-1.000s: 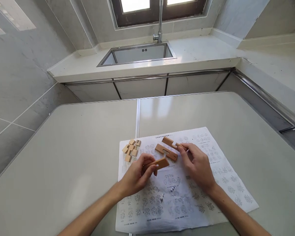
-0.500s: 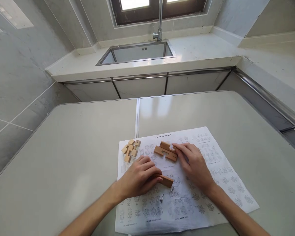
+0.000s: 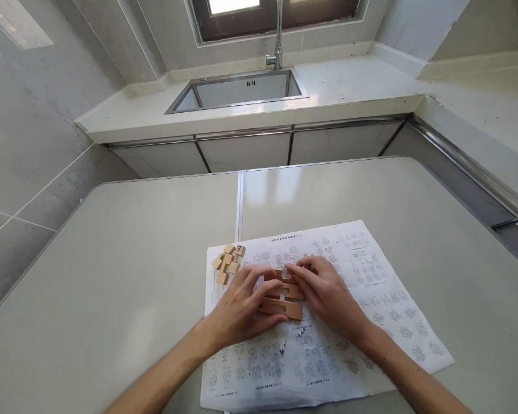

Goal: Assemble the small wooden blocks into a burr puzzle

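Three brown wooden puzzle pieces with cut-out notches lie side by side on a printed instruction sheet (image 3: 323,368). My left hand (image 3: 244,302) is closed around their left ends, its thumb along the front puzzle piece (image 3: 291,310), which bears a number 2. Its fingers reach over the middle puzzle piece (image 3: 293,291) to the back puzzle piece (image 3: 278,272), partly hidden by both hands. At the right end of the back piece, my right hand (image 3: 328,290) pinches it with bent fingers. Beyond my left hand sits a cluster of small pale wooden pieces (image 3: 228,261), one marked 3.
The sheet lies on a pale table (image 3: 112,276) with a seam strip (image 3: 239,207) down its middle. Past the table's far edge stands a white counter (image 3: 345,86) with a sink (image 3: 242,107) and a metal faucet (image 3: 278,46). A tiled wall (image 3: 26,144) rises at the left.
My left hand has brought its piece up against the others, which have come nearer and leftward. My right hand has shifted left with the back piece. The small pale pieces stay put.
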Tool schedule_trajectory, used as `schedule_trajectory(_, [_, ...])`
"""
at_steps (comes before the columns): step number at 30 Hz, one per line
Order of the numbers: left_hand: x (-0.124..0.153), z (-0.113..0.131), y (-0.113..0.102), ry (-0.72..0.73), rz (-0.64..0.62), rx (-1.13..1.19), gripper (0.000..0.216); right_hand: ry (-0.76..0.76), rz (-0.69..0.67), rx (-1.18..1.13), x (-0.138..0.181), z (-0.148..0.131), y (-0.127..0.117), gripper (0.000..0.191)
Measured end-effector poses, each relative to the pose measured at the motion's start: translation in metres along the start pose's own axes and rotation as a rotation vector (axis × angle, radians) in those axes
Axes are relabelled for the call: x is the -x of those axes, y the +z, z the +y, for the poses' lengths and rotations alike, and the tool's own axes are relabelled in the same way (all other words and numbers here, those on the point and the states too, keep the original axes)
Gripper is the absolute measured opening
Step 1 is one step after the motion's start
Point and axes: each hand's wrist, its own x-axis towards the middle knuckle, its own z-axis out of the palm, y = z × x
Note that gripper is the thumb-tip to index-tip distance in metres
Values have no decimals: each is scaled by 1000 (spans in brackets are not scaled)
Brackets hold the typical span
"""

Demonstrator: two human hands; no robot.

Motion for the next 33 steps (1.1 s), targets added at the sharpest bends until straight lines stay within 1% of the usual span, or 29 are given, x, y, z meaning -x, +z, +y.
schedule_trajectory(2, [-1,0,-1,38,-46,16,70,-20,-10,-22,0,-2,0,33])
schedule_trajectory(4, [-2,-1,-1,56,-74,23,78,-30,-10,-41,-1,-4,1,31])
schedule_trajectory(8, [-1,-3,3,24,-72,1,75,-6,20,-71,0,-3,2,27])
schedule_trajectory(10, [0,-2,5,-1,-50,-34,76,18,37,-81,0,-2,2,26])
schedule_trajectory(13, [0,1,7,-52,-1,-87,71,48,49,-85,1,0,2,26])
schedule_trajectory(16, [-1,4,7,-143,64,-147,67,56,58,-83,1,1,2,25])
schedule_trajectory(19, [-1,6,7,-254,138,-207,70,55,50,-81,1,1,2,25])
schedule_trajectory(21, [-1,5,6,-299,169,-245,72,60,39,-82,1,0,1,25])
schedule_trajectory(28, [0,-1,7,-389,226,-319,68,67,32,-87,1,-4,-2,23])
schedule_trajectory(33, [0,-7,8,-384,258,-333,60,72,37,-100,1,-5,-2,23])
